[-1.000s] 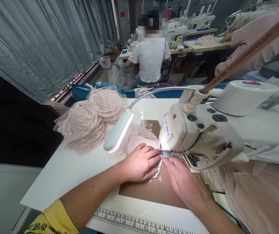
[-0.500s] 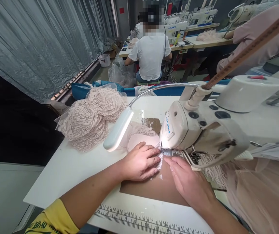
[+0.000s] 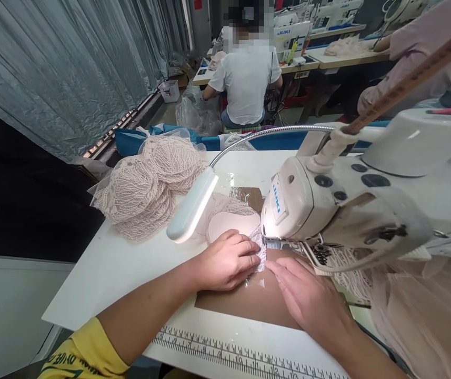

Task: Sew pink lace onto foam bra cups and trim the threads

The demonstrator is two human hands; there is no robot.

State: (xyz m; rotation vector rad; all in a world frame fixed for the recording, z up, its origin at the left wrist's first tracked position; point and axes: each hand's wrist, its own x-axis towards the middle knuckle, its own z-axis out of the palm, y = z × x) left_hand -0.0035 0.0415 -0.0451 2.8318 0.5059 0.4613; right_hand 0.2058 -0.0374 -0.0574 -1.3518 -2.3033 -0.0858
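Note:
A lace bra cup (image 3: 229,223) with a smooth pale lining lies under the head of a white sewing machine (image 3: 288,202). My left hand (image 3: 229,261) rests on the near part of the cup, its curled fingers holding a narrow lace edge (image 3: 261,258) beside the needle area. My right hand (image 3: 308,289) lies low on the brown sheet (image 3: 244,304), fingers stretched out and close together, the fingertips at the right side of that lace edge. The needle and the presser foot are mostly hidden by the machine head.
Stacked lace cups (image 3: 142,195) lie at the left of the white table (image 3: 102,273). A lamp (image 3: 193,205) on a bendable neck hangs over the work. A printed ruler scale (image 3: 241,358) runs along the front edge. Sheer beige fabric (image 3: 418,310) gathers at right. A person (image 3: 244,84) sits ahead.
The view has shifted slightly, so the machine appears farther right. My right fingertips sit a little lower along the lace edge. My left hand stays on the cup.

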